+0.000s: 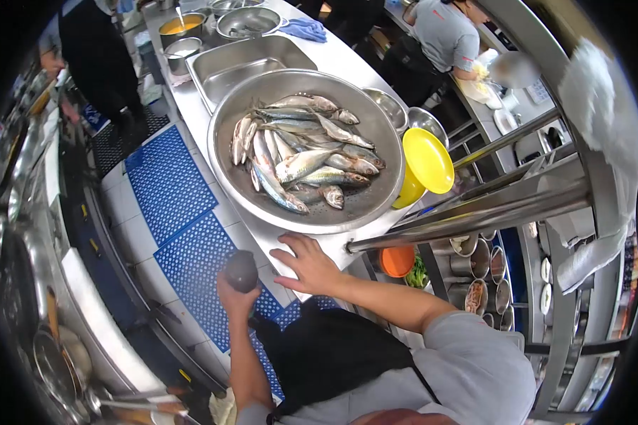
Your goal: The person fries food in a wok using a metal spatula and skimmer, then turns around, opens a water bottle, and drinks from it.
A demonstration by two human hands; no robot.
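My left hand (237,297) is wrapped round a dark, rounded object (242,271), which is blurred and held above the floor beside the counter. Fingers spread, my right hand (308,267) rests at the near end of the white counter (262,237), just below a large steel bowl (223,166). Several whole silvery fish (301,164) lie heaped in this bowl, which has small holes in its bottom.
A rectangular steel pan (205,71) and smaller pots (183,27) stand beyond the bowl. Yellow plastic bowls (427,161) are beside it, near a metal rail (475,205). Blue mats (174,173) cover part of the floor. One person (443,35) works at the right; another (96,57) stands at upper left.
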